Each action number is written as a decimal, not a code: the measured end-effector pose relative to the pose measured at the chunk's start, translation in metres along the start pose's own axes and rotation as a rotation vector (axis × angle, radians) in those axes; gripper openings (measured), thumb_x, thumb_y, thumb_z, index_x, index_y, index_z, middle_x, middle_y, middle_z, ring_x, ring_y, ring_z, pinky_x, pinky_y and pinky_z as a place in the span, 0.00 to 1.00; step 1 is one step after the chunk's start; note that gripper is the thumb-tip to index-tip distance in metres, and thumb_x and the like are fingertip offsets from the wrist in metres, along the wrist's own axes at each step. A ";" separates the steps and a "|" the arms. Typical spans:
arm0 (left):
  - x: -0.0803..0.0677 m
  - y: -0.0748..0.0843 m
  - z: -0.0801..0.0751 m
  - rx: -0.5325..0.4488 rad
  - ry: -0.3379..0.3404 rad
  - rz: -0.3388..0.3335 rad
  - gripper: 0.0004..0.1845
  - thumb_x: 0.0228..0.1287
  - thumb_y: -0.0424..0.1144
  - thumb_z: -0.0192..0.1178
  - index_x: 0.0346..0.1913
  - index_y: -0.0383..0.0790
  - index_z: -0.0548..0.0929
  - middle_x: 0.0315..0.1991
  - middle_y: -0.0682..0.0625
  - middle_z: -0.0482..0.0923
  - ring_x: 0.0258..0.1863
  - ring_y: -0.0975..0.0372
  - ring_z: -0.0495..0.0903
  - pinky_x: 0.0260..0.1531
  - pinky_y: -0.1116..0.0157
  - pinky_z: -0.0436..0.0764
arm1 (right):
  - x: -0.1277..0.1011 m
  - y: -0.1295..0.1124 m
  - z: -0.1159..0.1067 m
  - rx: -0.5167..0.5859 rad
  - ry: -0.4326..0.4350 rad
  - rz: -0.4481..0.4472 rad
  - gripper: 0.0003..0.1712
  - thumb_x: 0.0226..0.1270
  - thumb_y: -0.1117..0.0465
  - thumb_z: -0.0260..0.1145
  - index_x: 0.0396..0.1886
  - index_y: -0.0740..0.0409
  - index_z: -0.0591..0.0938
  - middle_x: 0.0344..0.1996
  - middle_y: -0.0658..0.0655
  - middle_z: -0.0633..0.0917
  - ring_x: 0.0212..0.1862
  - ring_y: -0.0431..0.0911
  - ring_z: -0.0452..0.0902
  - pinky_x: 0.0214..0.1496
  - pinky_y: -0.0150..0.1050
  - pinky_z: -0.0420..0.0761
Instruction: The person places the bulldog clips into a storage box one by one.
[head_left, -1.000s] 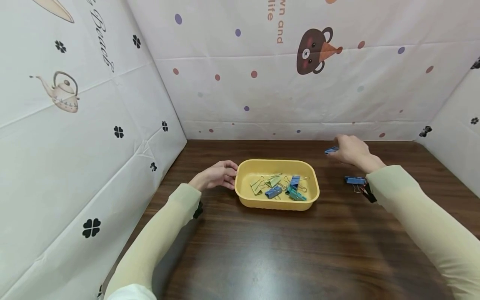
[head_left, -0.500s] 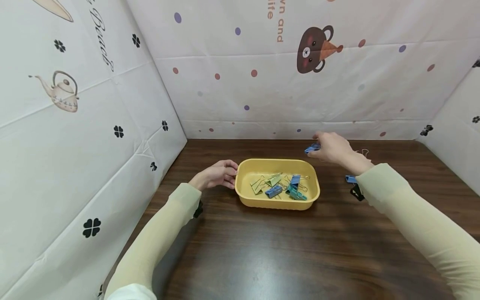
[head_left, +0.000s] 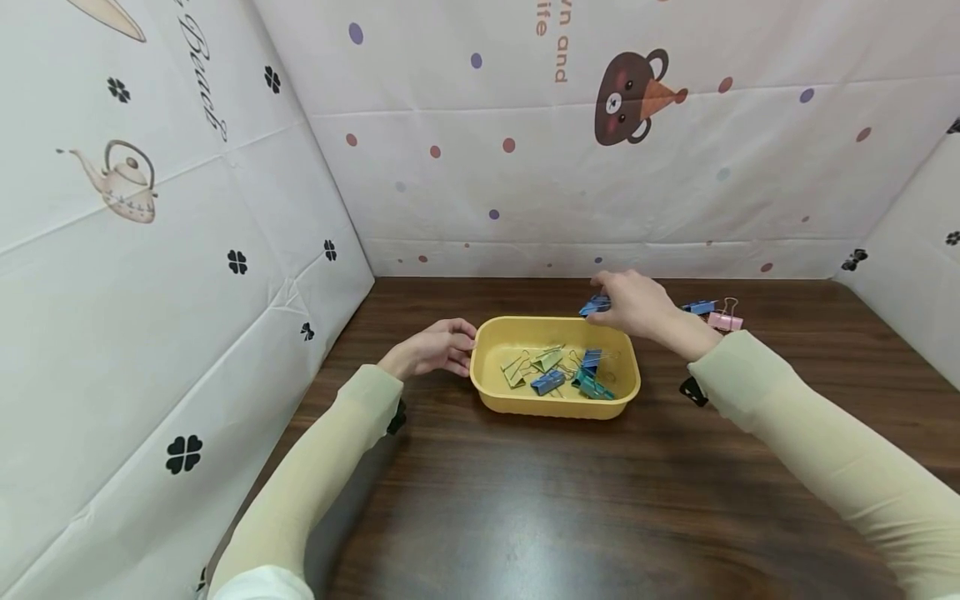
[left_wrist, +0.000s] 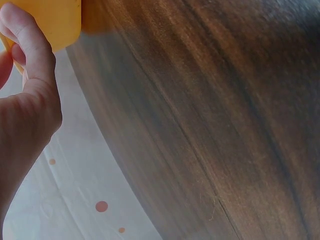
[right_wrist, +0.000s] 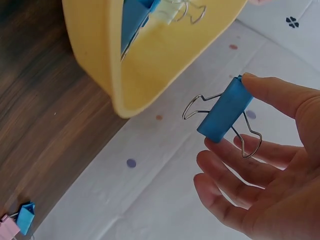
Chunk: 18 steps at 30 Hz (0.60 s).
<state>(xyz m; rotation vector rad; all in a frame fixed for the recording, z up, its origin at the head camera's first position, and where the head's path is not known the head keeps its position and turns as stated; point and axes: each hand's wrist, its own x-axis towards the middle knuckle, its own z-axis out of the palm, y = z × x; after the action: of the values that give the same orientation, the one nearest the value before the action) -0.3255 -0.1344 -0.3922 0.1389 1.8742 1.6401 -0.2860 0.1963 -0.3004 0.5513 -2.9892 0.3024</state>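
In my right hand (right_wrist: 270,165) a blue binder clip (right_wrist: 225,110) is pinched between thumb and fingertips, its wire handles folded out to both sides. The head view has this hand (head_left: 637,307) over the far right part of the rim of a yellow plastic basket (head_left: 555,406). Several binder clips lie inside the basket: green ones (head_left: 547,359), blue ones (head_left: 547,382) and a teal one (head_left: 592,386). At the basket's left end my left hand (head_left: 433,348) rests with bent, relaxed fingers against the outer wall and rim.
Beyond my right forearm lie a blue clip (head_left: 699,307) and a pink clip (head_left: 726,322) on the dark wooden table (head_left: 465,500). A black clip (head_left: 693,391) shows beside the right cuff. White printed sheets (head_left: 480,183) wall the table in behind and at the sides.
My right hand has carried the blue binder clip leftward from the table's right side to the basket's rim. The left hand and basket have stayed put. Clips behind the right arm have come into view.
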 end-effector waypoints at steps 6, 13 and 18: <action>0.001 0.000 -0.001 -0.001 -0.001 -0.006 0.13 0.72 0.32 0.51 0.55 0.37 0.66 0.36 0.43 0.76 0.26 0.57 0.81 0.30 0.61 0.85 | -0.001 -0.009 0.007 -0.032 -0.033 -0.044 0.36 0.58 0.49 0.71 0.61 0.64 0.74 0.48 0.65 0.84 0.46 0.57 0.81 0.40 0.52 0.82; -0.001 0.002 0.000 0.001 -0.006 -0.004 0.13 0.72 0.32 0.51 0.56 0.37 0.66 0.36 0.43 0.75 0.25 0.58 0.81 0.30 0.61 0.85 | -0.004 -0.015 0.014 0.029 -0.081 -0.082 0.35 0.59 0.49 0.71 0.60 0.63 0.74 0.49 0.65 0.84 0.47 0.57 0.81 0.44 0.53 0.81; -0.001 0.001 0.000 -0.004 -0.003 -0.002 0.13 0.72 0.33 0.51 0.55 0.37 0.66 0.36 0.43 0.75 0.26 0.57 0.81 0.30 0.61 0.85 | -0.005 -0.011 0.014 0.060 -0.085 -0.089 0.33 0.64 0.46 0.66 0.60 0.63 0.75 0.48 0.65 0.84 0.46 0.56 0.82 0.44 0.52 0.82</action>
<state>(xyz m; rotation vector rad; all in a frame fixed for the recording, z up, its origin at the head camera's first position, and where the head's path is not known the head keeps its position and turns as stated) -0.3248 -0.1344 -0.3909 0.1377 1.8685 1.6415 -0.2777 0.1851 -0.3127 0.7191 -3.0340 0.3722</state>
